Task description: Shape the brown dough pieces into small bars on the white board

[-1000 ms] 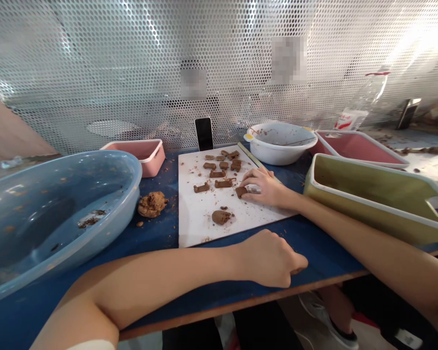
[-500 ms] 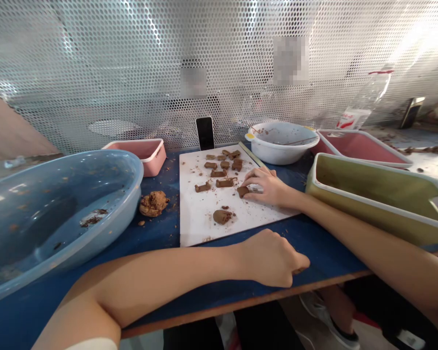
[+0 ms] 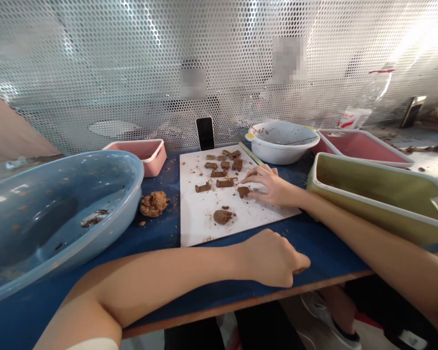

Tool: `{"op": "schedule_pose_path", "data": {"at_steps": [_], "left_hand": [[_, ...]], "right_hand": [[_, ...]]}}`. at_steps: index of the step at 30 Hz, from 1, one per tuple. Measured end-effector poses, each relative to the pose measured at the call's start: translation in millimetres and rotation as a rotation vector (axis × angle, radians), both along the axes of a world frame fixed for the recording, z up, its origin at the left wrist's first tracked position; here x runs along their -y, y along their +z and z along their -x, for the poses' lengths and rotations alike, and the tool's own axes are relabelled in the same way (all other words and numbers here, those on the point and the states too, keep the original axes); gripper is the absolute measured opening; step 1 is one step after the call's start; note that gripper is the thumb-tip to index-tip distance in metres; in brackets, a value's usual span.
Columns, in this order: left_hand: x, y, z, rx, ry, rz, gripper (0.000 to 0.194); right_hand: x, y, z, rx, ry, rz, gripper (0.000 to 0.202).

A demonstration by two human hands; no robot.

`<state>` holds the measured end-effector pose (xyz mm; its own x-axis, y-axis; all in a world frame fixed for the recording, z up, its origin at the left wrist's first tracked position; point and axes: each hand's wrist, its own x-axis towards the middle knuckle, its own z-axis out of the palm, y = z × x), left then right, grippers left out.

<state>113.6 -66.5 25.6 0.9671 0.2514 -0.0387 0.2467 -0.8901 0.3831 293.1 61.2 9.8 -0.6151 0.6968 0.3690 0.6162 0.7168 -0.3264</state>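
My right hand (image 3: 268,187) is over the right side of a white board (image 3: 195,228), fingers spread around a small brown clay piece (image 3: 243,191) that rests on the board. A gap shows between the fingers and the piece. Several shaped clay pieces (image 3: 225,183) lie in loose rows farther back. Nearer to me on the board sits a rounded clay lump (image 3: 222,217) with crumbs beside it. My left hand (image 3: 273,260) is a closed fist at the table's front edge, its forearm across my front. The inside of that fist is hidden.
A large blue basin (image 3: 131,194) and a rough clay clump (image 3: 154,203) stand left. A pink box (image 3: 156,160) and a phone (image 3: 205,133) are behind. On the right are a white bowl (image 3: 281,153), a green bin (image 3: 368,204), a pink tray (image 3: 372,146) and a plastic bottle (image 3: 365,102).
My right fingers have opened and drawn back from the small clay piece, which now lies free on the board. My left fist has stayed in place.
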Motion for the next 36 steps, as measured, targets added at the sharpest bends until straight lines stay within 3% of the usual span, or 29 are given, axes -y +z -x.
{"op": "schedule_pose_path", "data": {"at_steps": [3,11,27,29,32,36], "left_hand": [[0,0.2,-1,-0.004,0.000,-0.001,0.017],[0,1.0,-1,-0.017,0.011,-0.012,0.016],[-1,-4.8,-1,-0.011,-0.003,-0.009,0.014],[-1,-5.5,-2,-0.018,0.000,-0.004,0.013],[-2,-6.1,-3,-0.031,0.005,-0.009,0.012],[-3,-7.1,-2,0.002,-0.007,-0.030,0.015]], "right_hand": [[6,6.2,-1,0.019,0.039,-0.059,0.039],[10,9.3,-2,0.124,0.145,-0.113,0.065],[12,12.2,-2,0.109,0.140,-0.118,0.056],[16,19.9,-1,0.090,0.083,-0.155,0.054],[25,42.9,-8,0.047,-0.108,-0.265,0.048],[35,74.2,-57,0.149,-0.338,-0.352,0.044]]}}
